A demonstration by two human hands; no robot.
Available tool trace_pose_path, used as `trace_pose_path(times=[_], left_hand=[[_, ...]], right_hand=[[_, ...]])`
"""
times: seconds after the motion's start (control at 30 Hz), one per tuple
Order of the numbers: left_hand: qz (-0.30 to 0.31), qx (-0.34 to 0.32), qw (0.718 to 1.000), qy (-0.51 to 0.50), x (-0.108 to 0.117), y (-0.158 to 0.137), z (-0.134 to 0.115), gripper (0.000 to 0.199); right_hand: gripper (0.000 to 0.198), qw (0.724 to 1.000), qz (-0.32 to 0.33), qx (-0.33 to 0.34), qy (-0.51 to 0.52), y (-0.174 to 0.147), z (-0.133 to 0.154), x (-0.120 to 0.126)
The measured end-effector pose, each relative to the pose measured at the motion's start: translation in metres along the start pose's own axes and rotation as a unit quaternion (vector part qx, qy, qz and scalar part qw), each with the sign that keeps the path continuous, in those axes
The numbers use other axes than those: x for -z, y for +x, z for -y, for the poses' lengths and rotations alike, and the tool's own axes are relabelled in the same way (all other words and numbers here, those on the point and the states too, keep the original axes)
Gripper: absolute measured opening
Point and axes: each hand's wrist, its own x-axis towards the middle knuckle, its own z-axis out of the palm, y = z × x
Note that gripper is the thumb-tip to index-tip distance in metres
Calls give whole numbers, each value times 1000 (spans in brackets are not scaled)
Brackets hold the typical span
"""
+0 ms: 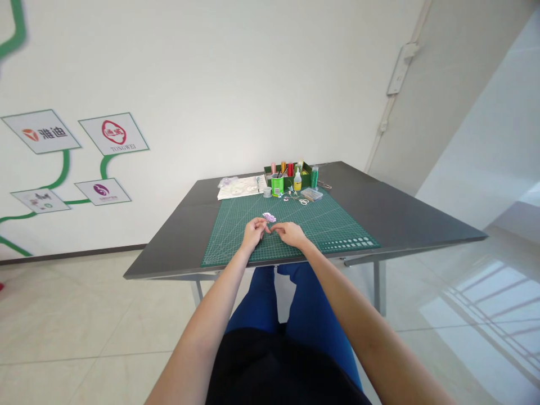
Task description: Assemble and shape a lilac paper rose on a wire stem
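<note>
A small purple-and-white flower stands just above the cutting mat, at the fingertips of my left hand. The left fingers are pinched together below the bloom, apparently on its stem, which is too thin to make out. From the other side my right hand reaches in, its fingers bent and pressed together. Its tips come close to the left fingertips, and what they hold, if anything, is hidden. Both hands are over the green cutting mat, near the front of the table.
Behind the hands lie scissors, a clear plastic case, a glue bottle, a green can and a white spool. A dark green box holds coloured tubes. White sheets lie at the back left of the dark table.
</note>
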Motion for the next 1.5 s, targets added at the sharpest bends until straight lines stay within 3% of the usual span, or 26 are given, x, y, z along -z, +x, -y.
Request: trace_pose_path(times=[0.27,0.4,0.6,0.97,1.1,1.33,1.5], left_hand=[[6,-7,1000,-1,1,-2,-1,30],[7,-8,1000,1,0,-1,0,29],[11,-6,1000,8,-3,-4,0,28],[-48,-40,997,36,-7,-14,-14,26],[-57,-73,993,73,-7,-30,-35,23],[-49,-151,972,175,-3,-89,-107,5],[-78,-203,929,299,-7,-142,-135,10]], right_hand=[[26,1000,-12,3,5,0,0,0],[39,1000,-22,-5,5,0,-1,-2],[40,999,-38,-8,15,0,-3,-5],[38,993,-64,17,96,-17,5,5],[41,984,-47,48,167,-39,16,16],[44,955,7,112,274,-115,59,63],[34,925,-8,127,357,-169,88,79]])
